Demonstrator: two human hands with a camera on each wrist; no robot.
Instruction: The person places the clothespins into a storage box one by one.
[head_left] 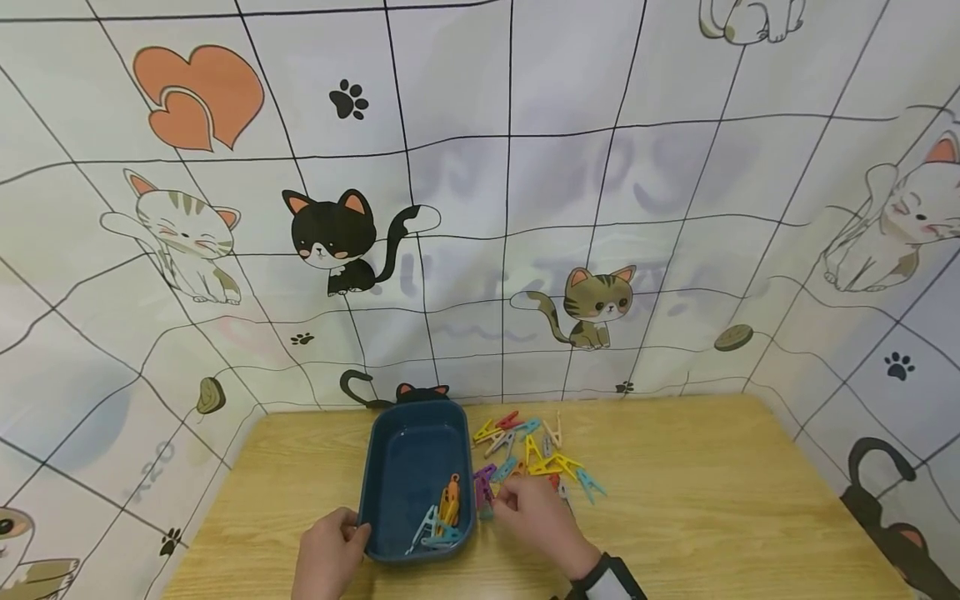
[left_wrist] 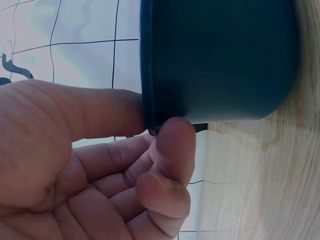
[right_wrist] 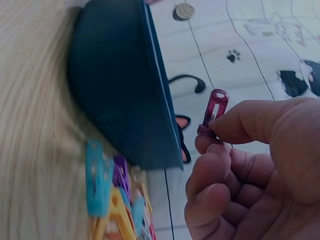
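Observation:
A dark blue plastic bin (head_left: 405, 450) stands on the table. My left hand (head_left: 330, 552) pinches its near left rim, thumb on one side and fingertip on the other, as the left wrist view shows. Inside, at the near right end, lie an orange clothespin (head_left: 452, 493) and light blue clothespins (head_left: 426, 528). My right hand (head_left: 543, 521) is just right of the bin, pinching a dark red-purple clothespin (right_wrist: 216, 107) between thumb and index finger. Several mixed-colour clothespins, among them a yellow clothespin (head_left: 533, 450), lie loosely heaped beyond this hand.
The wooden table (head_left: 690, 483) reaches back to a white wall covering (head_left: 465, 183) with grid lines and cartoon cats. In the right wrist view, a teal clothespin (right_wrist: 94, 177) lies close to the bin's outer wall.

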